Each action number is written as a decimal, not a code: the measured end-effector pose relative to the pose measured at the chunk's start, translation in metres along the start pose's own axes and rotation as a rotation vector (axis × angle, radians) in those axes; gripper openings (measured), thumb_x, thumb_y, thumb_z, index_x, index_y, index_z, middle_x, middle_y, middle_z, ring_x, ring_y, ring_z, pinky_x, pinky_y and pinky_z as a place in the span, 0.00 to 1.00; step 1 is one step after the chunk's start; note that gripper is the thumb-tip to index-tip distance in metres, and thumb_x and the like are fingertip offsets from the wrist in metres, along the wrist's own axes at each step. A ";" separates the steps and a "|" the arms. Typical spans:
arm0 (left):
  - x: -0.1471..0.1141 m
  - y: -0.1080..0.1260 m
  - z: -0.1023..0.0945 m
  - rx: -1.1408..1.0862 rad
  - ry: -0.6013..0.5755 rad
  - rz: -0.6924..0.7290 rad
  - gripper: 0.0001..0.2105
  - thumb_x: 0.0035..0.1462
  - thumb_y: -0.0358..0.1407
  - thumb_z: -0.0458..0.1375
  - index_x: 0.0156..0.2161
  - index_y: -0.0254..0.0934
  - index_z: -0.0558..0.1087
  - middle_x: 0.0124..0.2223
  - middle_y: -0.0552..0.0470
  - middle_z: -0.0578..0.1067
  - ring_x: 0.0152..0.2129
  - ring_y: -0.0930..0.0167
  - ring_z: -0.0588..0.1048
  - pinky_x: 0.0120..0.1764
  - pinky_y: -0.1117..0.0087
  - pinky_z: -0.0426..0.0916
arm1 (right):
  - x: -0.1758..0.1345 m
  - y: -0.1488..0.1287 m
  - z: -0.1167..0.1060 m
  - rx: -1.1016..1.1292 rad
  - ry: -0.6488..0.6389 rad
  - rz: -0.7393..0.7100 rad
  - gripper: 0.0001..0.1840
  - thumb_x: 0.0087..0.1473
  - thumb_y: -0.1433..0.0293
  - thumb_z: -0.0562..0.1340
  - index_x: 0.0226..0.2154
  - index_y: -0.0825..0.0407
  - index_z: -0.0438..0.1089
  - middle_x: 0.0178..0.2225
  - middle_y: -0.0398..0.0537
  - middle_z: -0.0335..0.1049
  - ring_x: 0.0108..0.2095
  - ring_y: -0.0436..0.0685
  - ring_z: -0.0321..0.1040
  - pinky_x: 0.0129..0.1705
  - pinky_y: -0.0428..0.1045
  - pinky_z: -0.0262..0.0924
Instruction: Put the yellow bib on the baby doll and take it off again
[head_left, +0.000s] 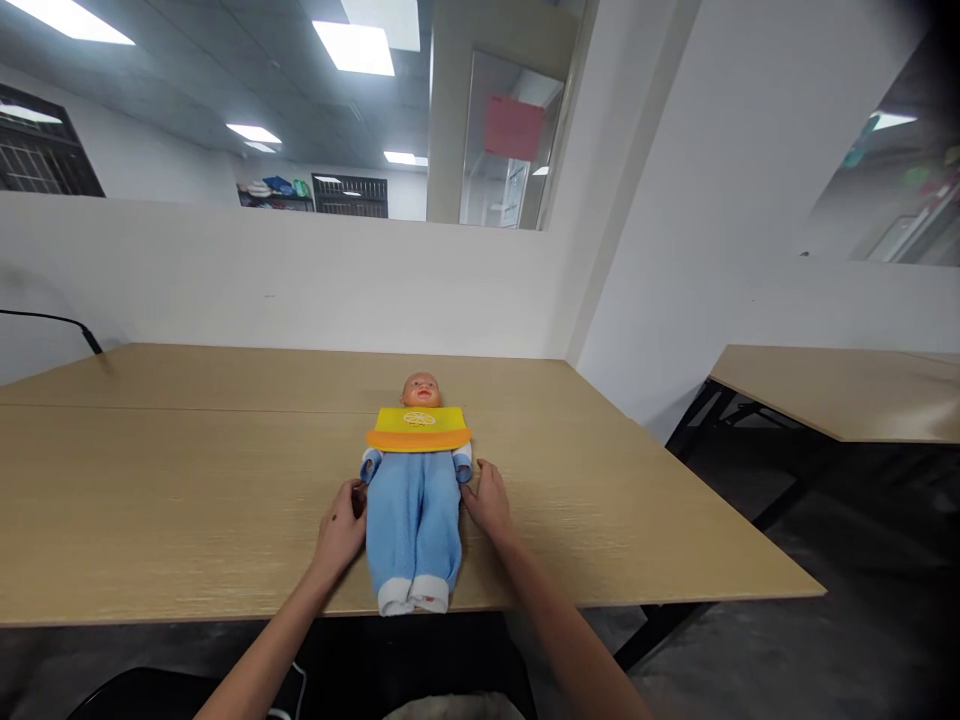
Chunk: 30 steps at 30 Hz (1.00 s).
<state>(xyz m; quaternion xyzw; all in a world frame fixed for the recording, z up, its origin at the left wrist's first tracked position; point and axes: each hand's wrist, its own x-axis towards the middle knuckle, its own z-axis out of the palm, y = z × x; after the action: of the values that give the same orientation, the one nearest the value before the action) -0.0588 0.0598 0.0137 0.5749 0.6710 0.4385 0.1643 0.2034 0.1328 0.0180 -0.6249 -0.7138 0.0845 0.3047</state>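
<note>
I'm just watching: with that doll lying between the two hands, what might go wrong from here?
1. The doll might slide off: its white trouser cuffs lie right at the near edge of the table.
2. The yellow bib could shift if the doll is moved; I can't tell whether it's fastened.
3. The left hand or right hand might snag a nearby sleeve.
</note>
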 end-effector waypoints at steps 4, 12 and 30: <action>-0.034 0.004 -0.010 -0.047 -0.015 0.061 0.17 0.54 0.37 0.49 0.49 0.37 0.64 0.34 0.52 0.74 0.33 0.67 0.75 0.40 0.63 0.68 | 0.001 0.000 -0.002 0.034 0.000 0.010 0.26 0.50 0.71 0.57 0.52 0.62 0.61 0.52 0.62 0.65 0.54 0.63 0.61 0.56 0.52 0.55; -0.070 0.011 -0.018 -0.075 -0.040 0.229 0.25 0.48 0.28 0.49 0.54 0.39 0.65 0.47 0.47 0.73 0.42 0.66 0.72 0.46 0.62 0.68 | 0.002 0.001 -0.004 0.074 0.030 0.016 0.22 0.49 0.71 0.57 0.48 0.59 0.64 0.48 0.60 0.67 0.52 0.62 0.63 0.54 0.52 0.57; -0.126 0.040 -0.013 0.042 0.004 0.415 0.19 0.59 0.35 0.53 0.56 0.46 0.70 0.43 0.45 0.65 0.39 0.68 0.70 0.42 0.65 0.70 | -0.106 -0.022 -0.037 0.443 0.103 -0.269 0.27 0.49 0.73 0.56 0.54 0.52 0.58 0.53 0.58 0.63 0.53 0.60 0.64 0.46 0.53 0.68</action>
<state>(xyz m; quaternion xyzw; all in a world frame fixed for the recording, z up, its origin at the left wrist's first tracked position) -0.0071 -0.0624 0.0164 0.7033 0.5474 0.4498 0.0571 0.2083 0.0190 0.0235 -0.4459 -0.7381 0.1657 0.4785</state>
